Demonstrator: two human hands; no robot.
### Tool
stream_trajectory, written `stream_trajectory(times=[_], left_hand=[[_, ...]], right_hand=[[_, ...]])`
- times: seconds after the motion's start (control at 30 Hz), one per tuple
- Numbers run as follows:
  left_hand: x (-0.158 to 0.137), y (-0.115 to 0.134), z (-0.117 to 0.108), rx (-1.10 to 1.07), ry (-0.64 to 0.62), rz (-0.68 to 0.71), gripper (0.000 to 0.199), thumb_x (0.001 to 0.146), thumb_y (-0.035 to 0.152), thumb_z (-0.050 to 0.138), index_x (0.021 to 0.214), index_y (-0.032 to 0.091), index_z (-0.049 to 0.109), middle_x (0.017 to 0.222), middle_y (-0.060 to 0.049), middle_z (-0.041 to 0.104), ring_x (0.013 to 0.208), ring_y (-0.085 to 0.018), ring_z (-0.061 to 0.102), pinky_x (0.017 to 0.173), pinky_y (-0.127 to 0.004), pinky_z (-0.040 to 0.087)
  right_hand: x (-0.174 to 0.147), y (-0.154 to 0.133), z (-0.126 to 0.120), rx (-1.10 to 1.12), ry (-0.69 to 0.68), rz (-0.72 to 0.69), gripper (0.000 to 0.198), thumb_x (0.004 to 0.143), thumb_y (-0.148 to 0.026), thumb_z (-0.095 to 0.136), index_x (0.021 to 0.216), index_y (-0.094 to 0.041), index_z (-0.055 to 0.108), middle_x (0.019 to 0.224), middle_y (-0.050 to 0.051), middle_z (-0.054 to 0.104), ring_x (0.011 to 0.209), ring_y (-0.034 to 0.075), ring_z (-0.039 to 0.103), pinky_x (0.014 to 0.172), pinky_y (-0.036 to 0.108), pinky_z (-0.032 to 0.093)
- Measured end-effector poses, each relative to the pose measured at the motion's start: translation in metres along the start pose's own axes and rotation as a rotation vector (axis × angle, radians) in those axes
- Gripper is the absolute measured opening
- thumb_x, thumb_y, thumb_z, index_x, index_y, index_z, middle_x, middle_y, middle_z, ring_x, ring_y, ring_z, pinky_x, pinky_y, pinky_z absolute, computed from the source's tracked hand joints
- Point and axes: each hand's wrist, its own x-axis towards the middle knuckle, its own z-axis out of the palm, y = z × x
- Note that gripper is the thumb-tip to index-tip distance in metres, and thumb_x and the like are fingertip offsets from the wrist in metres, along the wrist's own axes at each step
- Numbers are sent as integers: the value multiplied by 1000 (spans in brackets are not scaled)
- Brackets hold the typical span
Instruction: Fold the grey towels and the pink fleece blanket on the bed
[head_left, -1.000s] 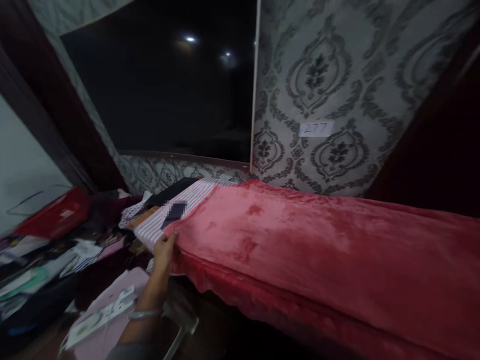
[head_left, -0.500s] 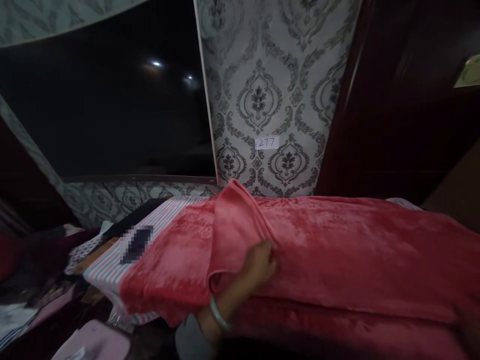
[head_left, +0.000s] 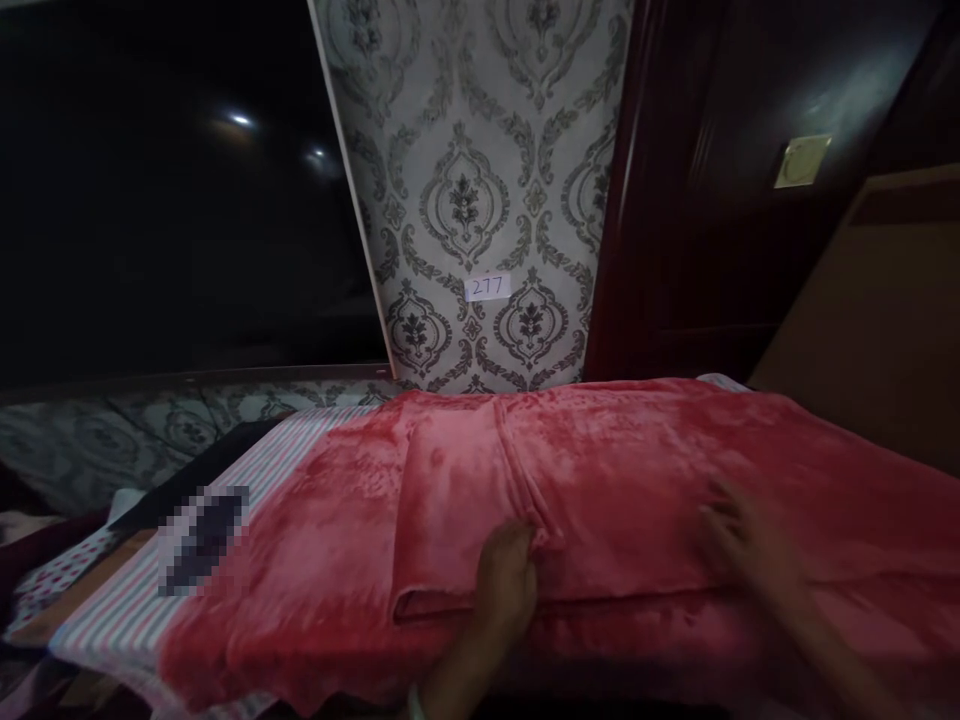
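Observation:
A red plush blanket [head_left: 622,470] lies spread over a striped cloth [head_left: 124,610], with its left part folded over to the right in a layered flap. My left hand [head_left: 510,575] is closed on the edge of that flap, pinching the fabric near the middle. To the right, my right hand [head_left: 739,530] is over the blanket, slightly blurred, its fingers loosely stretched toward the left and holding nothing that I can see. Whether its fingertips touch the blanket is unclear.
A pixelated dark patch [head_left: 204,540] lies on the striped cloth at left. Behind are a large dark television [head_left: 172,220], patterned wallpaper with a paper marked 277 [head_left: 487,287], and a dark red wood panel [head_left: 690,250]. A brown board [head_left: 885,330] leans at right.
The flap, raised to a peak before, now lies flatter, with my left hand still on its edge. My right hand has come in from the right. The view has shifted rightward.

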Motion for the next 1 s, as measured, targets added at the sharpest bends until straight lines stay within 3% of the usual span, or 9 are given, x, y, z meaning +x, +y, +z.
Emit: stream_trajectory(times=[0.1,0.2,0.33,0.47,0.57,0.67,0.77,0.87,1.0], left_hand=[[2,12,-11,-127,91,15,64,67,0,43,124,19,67,122,-10,71,115,-24,65,105,-47,51],[-1,21,-16,-48,-50,95,63,64,0,45,117,20,71,121,-10,72,115,-26,65,104,-50,51],[-12,16,-12,75,-226,135,61,63,-2,45,113,20,73,123,-12,71,115,-29,66,102,-54,52],[-15,2,-11,58,-155,147,65,62,-2,45,117,20,71,124,-11,71,117,-28,65,103,-53,52],[-6,0,-14,15,-97,179,62,65,-1,44,117,19,70,118,-11,74,110,-26,68,98,-48,56],[9,6,-14,11,-34,221,58,68,1,44,116,20,70,118,-10,73,109,-25,69,95,-45,57],[21,14,-4,14,45,271,56,71,2,44,117,20,69,119,-12,72,112,-27,66,98,-47,54],[24,23,16,8,-120,274,54,67,1,45,110,20,70,114,-12,73,107,-27,67,94,-45,55],[15,27,44,143,-319,259,41,67,2,48,95,20,72,100,-12,74,95,-29,67,85,-45,56]], right_hand=[[3,-50,70,401,-317,171,62,69,-66,63,118,-28,61,97,12,70,80,33,68,75,51,56],[7,-91,130,605,-597,335,66,74,-72,58,119,-25,61,87,9,69,70,26,66,61,40,55],[24,-113,180,616,-594,304,65,71,-57,68,125,-20,60,84,6,68,73,22,64,69,37,55],[45,-127,210,638,-532,197,72,65,-34,72,135,-20,57,115,8,68,104,24,64,91,36,53],[64,-147,231,617,-508,146,65,66,-24,67,131,-20,62,118,8,69,106,26,64,93,39,54],[91,-166,240,578,-460,92,57,69,-18,62,125,-18,67,113,8,71,109,28,65,98,44,52],[113,-165,228,545,-370,4,63,67,-11,57,128,-23,66,131,5,65,129,25,53,113,41,39],[116,-138,203,474,-302,-2,69,62,-9,57,130,-20,65,141,7,58,138,27,44,120,43,29],[96,-92,176,389,-315,84,61,62,-13,60,123,-19,69,124,10,68,127,33,55,115,52,35]])
